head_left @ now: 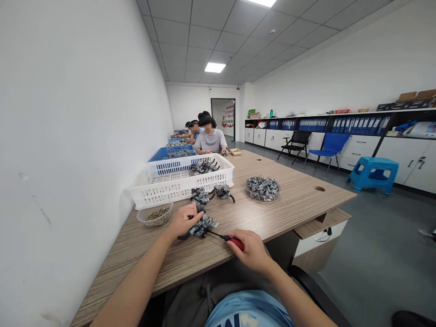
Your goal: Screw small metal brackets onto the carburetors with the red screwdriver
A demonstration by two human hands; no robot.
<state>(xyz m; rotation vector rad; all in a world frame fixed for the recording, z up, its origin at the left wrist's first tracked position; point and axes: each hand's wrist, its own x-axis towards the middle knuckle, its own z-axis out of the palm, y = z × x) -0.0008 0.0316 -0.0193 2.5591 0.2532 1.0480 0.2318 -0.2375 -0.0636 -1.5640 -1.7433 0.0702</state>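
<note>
Here: screwdriver (234, 241) points left; right hand (251, 249) clamps it, left hand (184, 220) clamps carburetor (203, 225).

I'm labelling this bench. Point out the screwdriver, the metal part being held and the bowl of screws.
screwdriver (237, 243), head view, red handle.
metal part (204, 225), head view, grey body.
bowl of screws (153, 223), head view, near wall.

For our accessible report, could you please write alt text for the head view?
The person's left hand steadies a grey metal assembly on a wooden table while the right hand holds a red-handled screwdriver to it. A white basket and a dish of metal parts stand behind.
</note>
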